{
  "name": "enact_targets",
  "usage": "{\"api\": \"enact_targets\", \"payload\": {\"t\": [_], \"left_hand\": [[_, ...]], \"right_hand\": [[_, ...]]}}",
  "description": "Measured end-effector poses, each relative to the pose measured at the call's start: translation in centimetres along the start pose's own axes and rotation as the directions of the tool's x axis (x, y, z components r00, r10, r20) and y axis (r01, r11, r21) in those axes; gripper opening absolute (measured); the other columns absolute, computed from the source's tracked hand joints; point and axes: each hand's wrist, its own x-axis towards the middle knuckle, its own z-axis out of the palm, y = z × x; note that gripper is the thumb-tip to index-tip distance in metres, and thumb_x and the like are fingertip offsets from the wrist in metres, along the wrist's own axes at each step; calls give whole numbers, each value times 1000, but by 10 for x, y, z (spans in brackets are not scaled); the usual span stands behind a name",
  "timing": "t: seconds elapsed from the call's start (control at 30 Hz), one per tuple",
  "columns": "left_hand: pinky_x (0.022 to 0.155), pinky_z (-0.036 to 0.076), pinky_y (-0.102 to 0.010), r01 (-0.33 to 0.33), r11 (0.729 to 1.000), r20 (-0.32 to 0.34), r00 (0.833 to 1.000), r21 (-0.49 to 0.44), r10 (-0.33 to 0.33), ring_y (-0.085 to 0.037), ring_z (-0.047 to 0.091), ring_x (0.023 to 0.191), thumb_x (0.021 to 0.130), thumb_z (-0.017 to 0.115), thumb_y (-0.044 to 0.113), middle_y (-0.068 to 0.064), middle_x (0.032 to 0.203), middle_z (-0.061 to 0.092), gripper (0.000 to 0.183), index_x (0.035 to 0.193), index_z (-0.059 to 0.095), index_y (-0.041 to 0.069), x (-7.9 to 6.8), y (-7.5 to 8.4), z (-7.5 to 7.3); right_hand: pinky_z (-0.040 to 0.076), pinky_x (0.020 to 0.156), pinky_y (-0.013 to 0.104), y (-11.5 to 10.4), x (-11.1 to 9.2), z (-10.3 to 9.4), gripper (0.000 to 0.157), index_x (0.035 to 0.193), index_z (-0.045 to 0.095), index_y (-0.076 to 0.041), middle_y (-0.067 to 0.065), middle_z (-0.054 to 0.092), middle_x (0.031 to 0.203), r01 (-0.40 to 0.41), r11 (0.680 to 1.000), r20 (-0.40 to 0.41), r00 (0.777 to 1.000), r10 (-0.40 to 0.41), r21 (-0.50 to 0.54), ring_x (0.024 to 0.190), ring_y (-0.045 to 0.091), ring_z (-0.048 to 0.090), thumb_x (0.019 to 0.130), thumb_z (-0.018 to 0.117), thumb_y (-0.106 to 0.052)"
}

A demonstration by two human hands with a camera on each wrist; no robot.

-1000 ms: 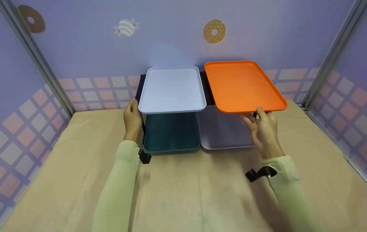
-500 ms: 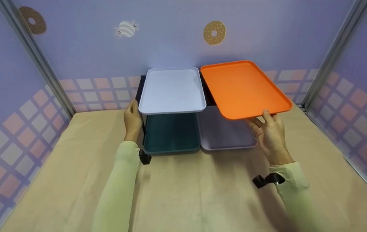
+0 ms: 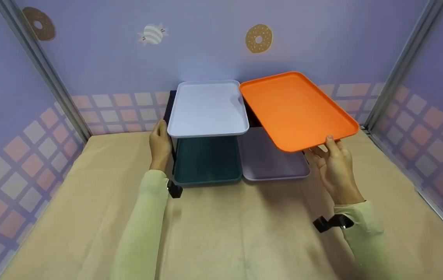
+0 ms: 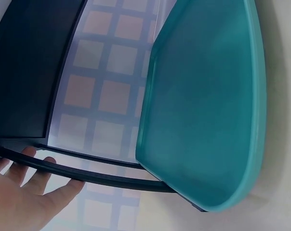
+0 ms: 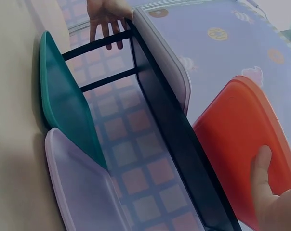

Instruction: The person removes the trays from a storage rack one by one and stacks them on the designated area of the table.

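An orange tray (image 3: 299, 111) is tilted over the right part of the black rack (image 5: 169, 120). My right hand (image 3: 334, 167) grips its near edge, thumb on top and fingers underneath. My left hand (image 3: 160, 144) rests against the rack's left side; in the left wrist view its extended fingers (image 4: 39, 182) lie along the black side bar (image 4: 87, 175). A white tray (image 3: 208, 109) lies on the rack's top left. Below are a dark green tray (image 3: 208, 161) on the left and a greyish-purple tray (image 3: 272, 159) on the right, side by side.
A beige cloth-like surface (image 3: 206, 233) spreads in front of the rack. Behind stands a purple back wall (image 3: 206, 50) with donut and candy pictures. Tiled-pattern side walls (image 3: 431, 155) and metal corner posts (image 3: 396, 66) bound the space.
The right hand has drawn the orange tray toward the person and to the right, turning it askew. More of the greyish-purple tray's front edge shows. The left hand stays in place.
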Motion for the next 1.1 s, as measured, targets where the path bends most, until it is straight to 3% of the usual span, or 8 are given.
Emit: {"api": "enact_targets", "payload": {"t": [0.8,1.1], "left_hand": [[122,28,-34,4,1000,18,1000,-2,-4,-28,36,150,112,40,27,-18,157,43,47,150,45,0,3,0,-3],[122,28,-35,-11,1000,43,999,-2,11,-27,35,150,112,38,30,-16,159,42,49,151,45,1,2,-1,-3]], "right_hand": [[56,95,34,-1,-13,-24,49,150,30,-1,10,49,136,5,999,35,999,-7,36,107,23,69,110,42,-26],[56,93,31,-5,-15,-31,48,149,29,-3,9,47,136,2,1000,37,999,-2,6,110,20,65,110,41,-29]]}}
